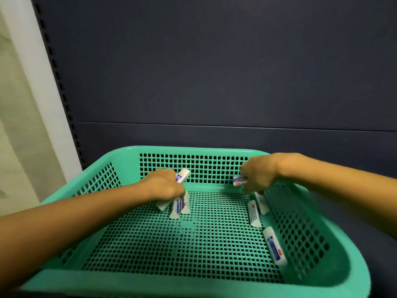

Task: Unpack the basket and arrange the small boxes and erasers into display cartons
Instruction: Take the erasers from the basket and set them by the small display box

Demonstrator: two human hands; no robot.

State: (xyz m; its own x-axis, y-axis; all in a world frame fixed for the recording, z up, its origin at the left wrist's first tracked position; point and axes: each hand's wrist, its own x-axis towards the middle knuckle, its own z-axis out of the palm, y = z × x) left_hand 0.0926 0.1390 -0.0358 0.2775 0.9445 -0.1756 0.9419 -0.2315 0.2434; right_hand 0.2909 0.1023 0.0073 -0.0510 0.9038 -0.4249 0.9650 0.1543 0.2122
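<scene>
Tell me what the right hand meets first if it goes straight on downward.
Probably the eraser just below the right hand, by the basket's right wall; blur hides any contact.

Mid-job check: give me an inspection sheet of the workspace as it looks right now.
Surface: hidden beneath the green basket.
Job's things: loose erasers lie on the basket floor along its right wall; no display cartons or small boxes seen.
Clutter: nothing seen.
Hands: left hand grips a bundle of erasers inside the basket; right hand, motion-blurred, holds at least one eraser.
Cables: nothing seen.
Surroundings: dark shelf panel behind the basket; pale wall on the left.
</scene>
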